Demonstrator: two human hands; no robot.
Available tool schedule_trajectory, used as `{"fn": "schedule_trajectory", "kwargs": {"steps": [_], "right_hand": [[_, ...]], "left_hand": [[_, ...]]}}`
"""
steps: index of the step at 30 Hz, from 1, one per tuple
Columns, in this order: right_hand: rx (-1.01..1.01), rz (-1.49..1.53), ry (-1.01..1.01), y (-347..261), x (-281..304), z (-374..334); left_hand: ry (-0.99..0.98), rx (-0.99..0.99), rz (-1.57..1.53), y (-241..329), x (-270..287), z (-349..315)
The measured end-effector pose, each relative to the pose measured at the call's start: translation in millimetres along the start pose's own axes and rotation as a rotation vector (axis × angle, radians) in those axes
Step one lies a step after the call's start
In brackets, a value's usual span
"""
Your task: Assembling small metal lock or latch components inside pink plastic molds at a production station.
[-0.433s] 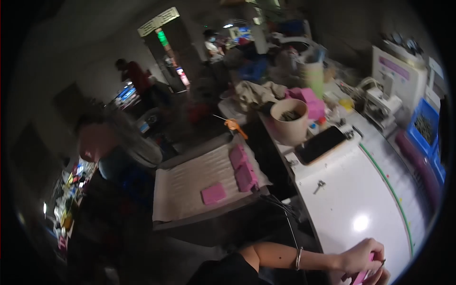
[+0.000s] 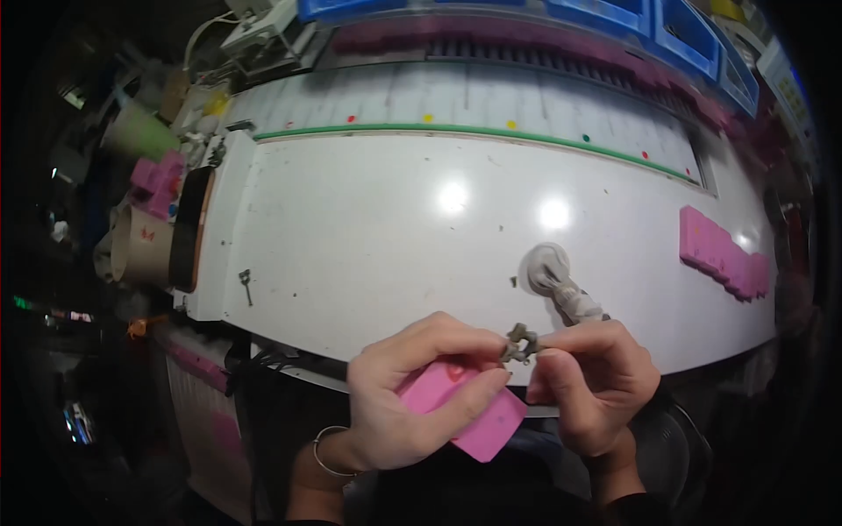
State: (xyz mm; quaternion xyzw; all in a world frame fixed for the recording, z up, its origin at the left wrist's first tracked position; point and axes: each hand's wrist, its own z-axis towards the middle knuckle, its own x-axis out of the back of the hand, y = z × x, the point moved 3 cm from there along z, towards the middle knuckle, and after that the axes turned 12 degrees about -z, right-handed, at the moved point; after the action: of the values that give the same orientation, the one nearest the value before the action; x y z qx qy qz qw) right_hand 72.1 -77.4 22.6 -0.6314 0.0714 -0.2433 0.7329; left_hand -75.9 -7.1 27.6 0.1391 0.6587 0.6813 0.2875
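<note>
My left hand (image 2: 395, 377) is closed around a flat pink block (image 2: 488, 428) with a red mark on it, held over the near edge of the white table. Between the two hands is a small knobbly grey-green piece (image 2: 520, 344), its exact kind too small to make out. My right hand (image 2: 596, 386) pinches this piece from the right, while my left thumb and forefinger are close against its other side. Just beyond the right hand lies a whitish wrapped tool (image 2: 561, 280) with a round end.
Pink blocks (image 2: 721, 254) stand in a row at the right. A phone (image 2: 190, 230) leans at the left by a beige pot (image 2: 143, 247), near a small dark key-shaped piece (image 2: 246, 287). Blue bins (image 2: 605, 13) line the back, beyond a green strip (image 2: 395, 128).
The view has swung right, from the room and a tray of pink blocks to the white table. Both hands now show in the lower middle, with the grey-green piece visible between them.
</note>
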Motion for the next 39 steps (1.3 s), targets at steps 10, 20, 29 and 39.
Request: {"fn": "schedule_trajectory", "kwargs": {"steps": [10,20,29,39], "right_hand": [[0.020,-0.007,-0.051,-0.9,-0.1,-14.1],[0.002,0.005,-0.065,6.8,-1.8,-11.8],[0.172,-0.245,-0.058,4.3,-3.7,-10.2],[0.373,-0.522,-0.024,-2.5,0.0,-13.2]], "left_hand": [[-0.046,0.000,0.002,-1.9,-3.8,-11.8],[-0.020,0.044,0.002,-7.6,-1.4,-9.5],[0.005,0.073,0.003,-11.6,-3.7,-4.7],[-0.037,0.087,-0.036,-13.2,-8.6,-2.1]]}}
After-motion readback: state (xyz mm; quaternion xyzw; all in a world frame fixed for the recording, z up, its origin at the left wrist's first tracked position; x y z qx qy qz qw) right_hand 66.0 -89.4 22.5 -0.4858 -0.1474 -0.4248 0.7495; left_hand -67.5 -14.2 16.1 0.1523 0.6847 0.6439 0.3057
